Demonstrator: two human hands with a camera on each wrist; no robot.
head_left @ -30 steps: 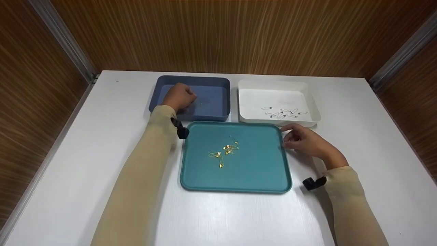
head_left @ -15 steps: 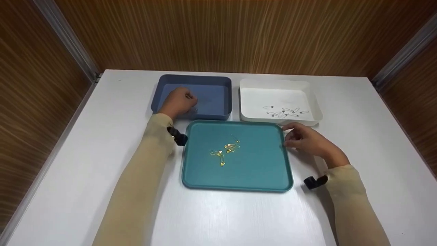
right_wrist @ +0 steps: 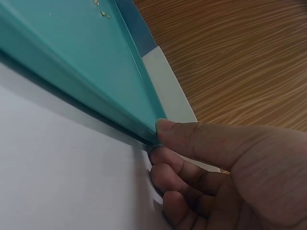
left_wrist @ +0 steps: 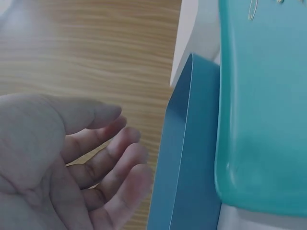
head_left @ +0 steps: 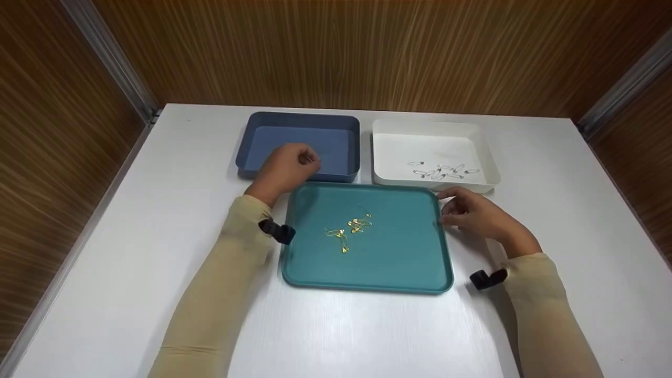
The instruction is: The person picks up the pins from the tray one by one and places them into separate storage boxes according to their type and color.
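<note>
The right hand (head_left: pixel 475 216) pinches the rim of the flat teal plastic tray (head_left: pixel 399 262). The left hand (head_left: pixel 287 169) hangs loose and empty over the dark blue plastic bin (head_left: pixel 302 126).

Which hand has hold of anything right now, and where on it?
The right hand pinches the teal tray at its right rim near the far corner. The left hand holds nothing, palm open.
</note>
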